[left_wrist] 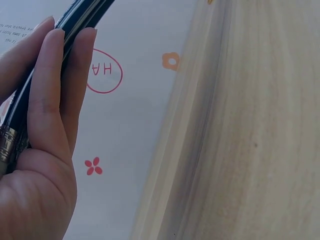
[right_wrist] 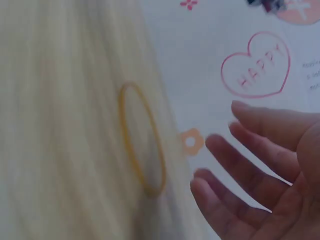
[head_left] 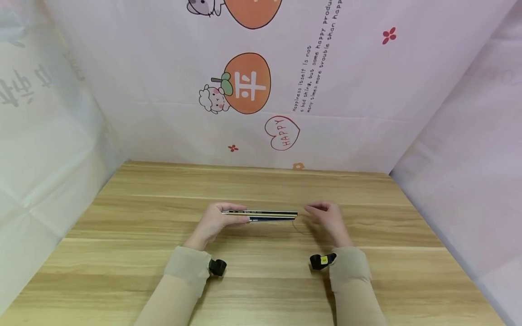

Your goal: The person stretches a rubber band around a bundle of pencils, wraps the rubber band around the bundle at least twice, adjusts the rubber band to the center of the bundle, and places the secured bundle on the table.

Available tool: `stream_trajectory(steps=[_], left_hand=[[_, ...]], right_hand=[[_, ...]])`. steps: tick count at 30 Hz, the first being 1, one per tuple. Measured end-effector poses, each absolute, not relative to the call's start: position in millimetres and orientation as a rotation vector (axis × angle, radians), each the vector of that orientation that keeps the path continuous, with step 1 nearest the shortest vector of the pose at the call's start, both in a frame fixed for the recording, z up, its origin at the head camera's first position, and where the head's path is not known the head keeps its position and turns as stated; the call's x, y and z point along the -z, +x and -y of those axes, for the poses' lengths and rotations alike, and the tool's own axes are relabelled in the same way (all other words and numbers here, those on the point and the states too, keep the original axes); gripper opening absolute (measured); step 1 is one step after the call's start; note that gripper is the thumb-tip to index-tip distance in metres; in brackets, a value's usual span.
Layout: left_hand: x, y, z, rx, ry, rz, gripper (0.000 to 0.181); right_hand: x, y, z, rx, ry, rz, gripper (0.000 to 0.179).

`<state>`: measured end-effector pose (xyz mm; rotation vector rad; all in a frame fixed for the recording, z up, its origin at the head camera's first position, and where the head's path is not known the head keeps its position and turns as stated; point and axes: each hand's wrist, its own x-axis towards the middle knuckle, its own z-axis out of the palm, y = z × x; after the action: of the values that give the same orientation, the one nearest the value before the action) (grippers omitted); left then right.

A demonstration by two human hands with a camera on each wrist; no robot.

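Whereas the head view shows only a faint arc, the right wrist view shows a full yellow-orange rubber band (right_wrist: 125, 139), apart from the right hand's (head_left: 329, 218) loosely spread fingers. Slim, dark pencils (head_left: 271, 212), gripped by the left hand (head_left: 214, 222) over the tabletop (head_left: 261, 290), show silver ferrules (left_wrist: 6, 144) in the left wrist view alone.

- sticks (head_left: 265, 213) in left hand (head_left: 214, 222), crosswise over table (head_left: 261, 290)
- right hand (head_left: 329, 220) right of sticks, apart
- band (right_wrist: 127, 145) between stick ends and right hand, touching sticks or not: can't tell
- back sheet (head_left: 163, 127) behind table
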<state>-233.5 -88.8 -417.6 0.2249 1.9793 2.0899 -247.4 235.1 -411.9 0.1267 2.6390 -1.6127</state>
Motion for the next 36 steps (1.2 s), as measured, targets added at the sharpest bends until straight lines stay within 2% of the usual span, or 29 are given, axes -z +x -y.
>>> stream_trajectory(steps=[10,17,21,25,28,33,36], left_hand=[[419,-235,88,-2.078,0.214,-1.985,0.041],[420,-234,87,-2.076,0.214,-1.976,0.04],[420,-233,86,-2.064,0.22,-1.983,0.041],[420,-233,86,-2.067,0.225,-1.974,0.04],[420,-232,86,-2.065,0.229,-1.973,0.04],[418,-232,87,-2.077,0.211,-1.965,0.04],[418,-232,88,-2.078,0.205,-1.959,0.04]], right_hand=[[434,-253,-248,1.306,0.183,-2.79,0.037],[431,-251,-246,1.008,0.175,-2.895,0.02],[431,-252,-246,0.985,0.152,-2.904,0.02],[430,-252,-248,1.218,0.111,-2.783,0.025],[426,-251,-248,1.588,0.081,-2.576,0.028],[414,-251,-242,2.333,0.05,-1.928,0.012],[407,-250,-240,2.573,0.002,-1.603,0.023]])
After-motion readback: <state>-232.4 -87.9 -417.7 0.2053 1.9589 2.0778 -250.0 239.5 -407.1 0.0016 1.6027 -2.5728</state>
